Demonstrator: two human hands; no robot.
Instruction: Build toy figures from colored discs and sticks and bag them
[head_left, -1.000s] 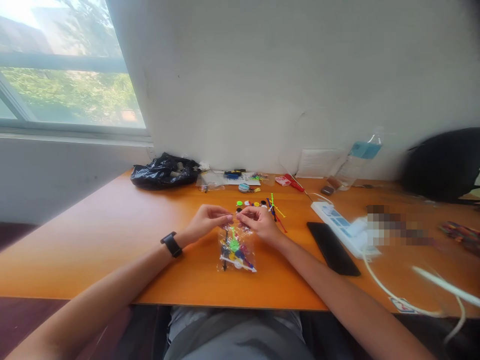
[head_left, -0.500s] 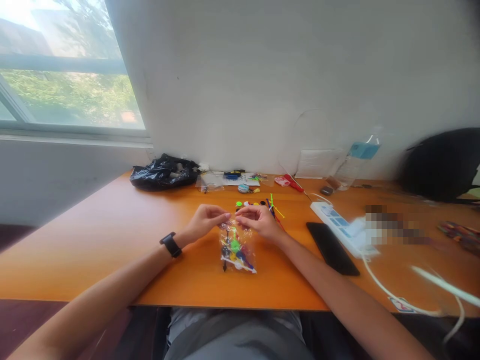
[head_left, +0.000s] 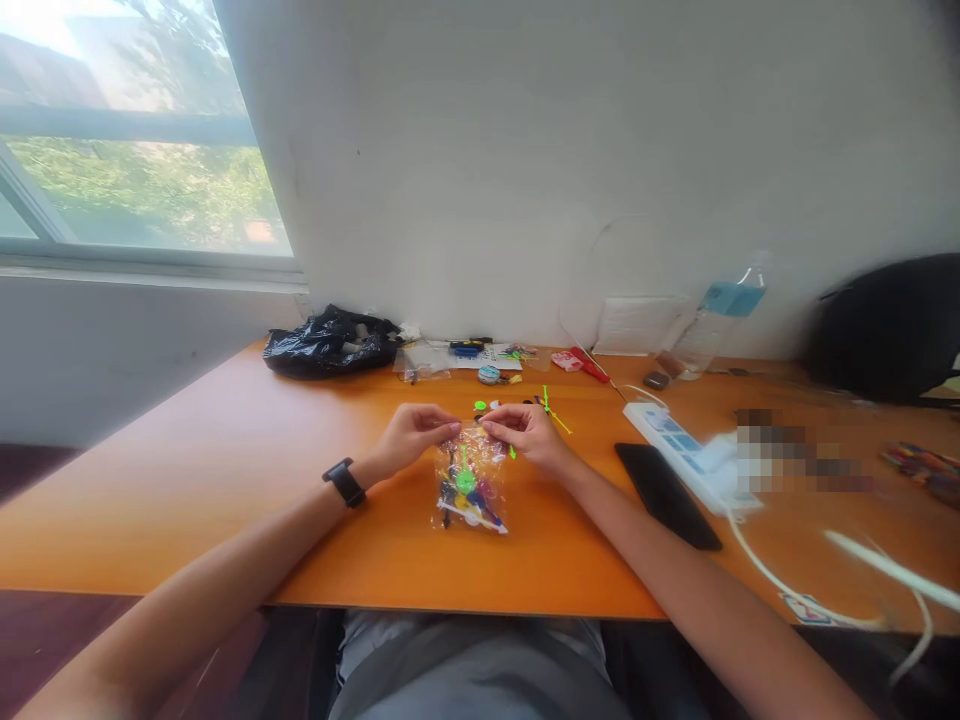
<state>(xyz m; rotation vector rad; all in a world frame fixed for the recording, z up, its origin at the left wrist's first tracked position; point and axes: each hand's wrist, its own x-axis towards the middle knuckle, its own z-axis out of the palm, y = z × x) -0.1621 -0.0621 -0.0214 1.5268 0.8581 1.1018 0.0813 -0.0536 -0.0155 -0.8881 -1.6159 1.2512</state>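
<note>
A clear plastic bag [head_left: 491, 508] hangs between my hands above the desk, with small colourful plastic pieces inside, among them a green disc [head_left: 466, 481] and a white pointer-shaped piece [head_left: 474, 516]. My left hand [head_left: 416, 437] pinches the bag's top left corner, thumb against forefinger. At the top right corner my right hand [head_left: 526, 437] pinches it the same way. Just beyond my fingers lie loose discs, one of them green [head_left: 480, 405], and thin green and yellow sticks [head_left: 551, 408]. My right hand partly hides these loose pieces.
A black plastic bag [head_left: 330, 345] lies at the far left of the desk [head_left: 225, 480]. To the right are a black phone [head_left: 666, 495], a white power strip [head_left: 675, 450] with cables, and a clear bottle [head_left: 697, 335]. A round tin [head_left: 489, 374] sits near the back.
The bag has shifted slightly up and left, its top edge held a little more level. Both hands keep their pinch, and a green tip now shows beneath my right hand.
</note>
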